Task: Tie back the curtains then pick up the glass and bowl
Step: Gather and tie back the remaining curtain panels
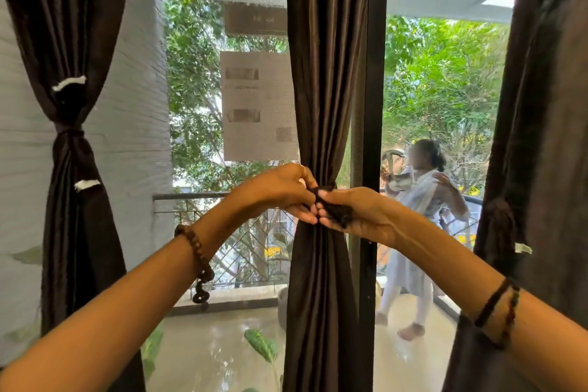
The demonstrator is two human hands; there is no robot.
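Middle curtain (321, 89) hangs at centre frame, gathered at its waist by a dark tie-back (331, 210) (knot largely hidden by fingers). Left hand (280, 191) and right hand (353, 213) both pinch the tie-back's ends, fingertips meeting. Left curtain (66, 105) is already cinched; right curtain (541, 137) is cut off by the frame edge.

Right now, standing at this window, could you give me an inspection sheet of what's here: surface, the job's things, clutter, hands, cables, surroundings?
Surface: wet-looking balcony floor beyond the glass; no table seen.
Job's things: middle curtain gathered at the waist, dark tie being knotted around it; left curtain already tied back; right curtain seems gathered too, tie unclear. Glass and bowl: nothing seen.
Clutter: white tags on the left curtain; papers on the pane.
Hands: left hand pinches the tie; right hand holds the tie's tasselled end.
Cables: nothing seen.
Surroundings: another person on the balcony, railing, trees, a grey wall.
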